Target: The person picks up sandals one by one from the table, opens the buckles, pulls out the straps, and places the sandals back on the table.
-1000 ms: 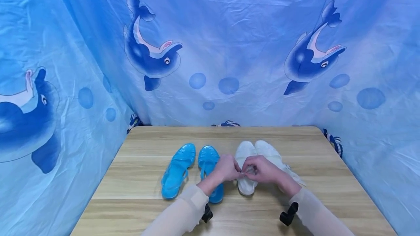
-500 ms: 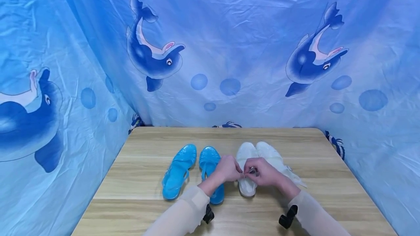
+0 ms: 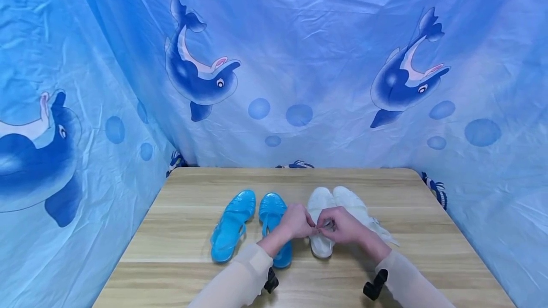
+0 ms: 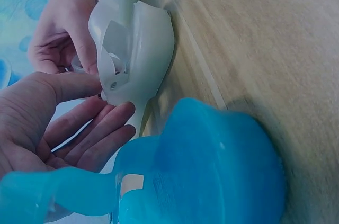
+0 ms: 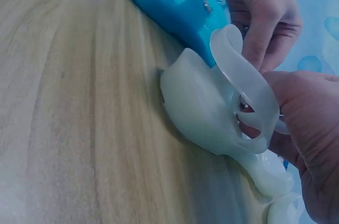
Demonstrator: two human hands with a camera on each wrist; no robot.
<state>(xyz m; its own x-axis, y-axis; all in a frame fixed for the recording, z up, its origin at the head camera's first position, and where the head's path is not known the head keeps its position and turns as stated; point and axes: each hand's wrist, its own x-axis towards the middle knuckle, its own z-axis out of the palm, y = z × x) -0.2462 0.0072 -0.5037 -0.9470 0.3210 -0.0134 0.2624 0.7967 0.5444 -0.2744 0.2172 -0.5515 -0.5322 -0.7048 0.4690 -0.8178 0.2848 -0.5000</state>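
Note:
Both hands meet over the left shoe of a pair of white jelly sandals (image 3: 321, 248), which lies sole down on the table. In the left wrist view, my left hand (image 4: 32, 115) pinches the side of the white sandal (image 4: 154, 49) at the small buckle by its ankle strap. Opposite it, my right hand (image 3: 344, 226) pinches the strap end between thumb and finger. The looped strap (image 5: 251, 89) stands up above the heel in the right wrist view. Fingers partly hide the buckle, so whether the strap is threaded through I cannot tell.
The other white sandal (image 3: 348, 198) lies close on the right, its strap spread outward. On the left stand two blue jelly sandals (image 3: 229, 236), the nearer one (image 3: 271, 203) partly under my left forearm. A wooden table (image 3: 180, 279) carries everything; a dolphin-print curtain (image 3: 274, 61) hangs behind.
Both hands stay at the white sandal's strap, with only slight finger movement. The sandals keep their places; the head view has shifted a little.

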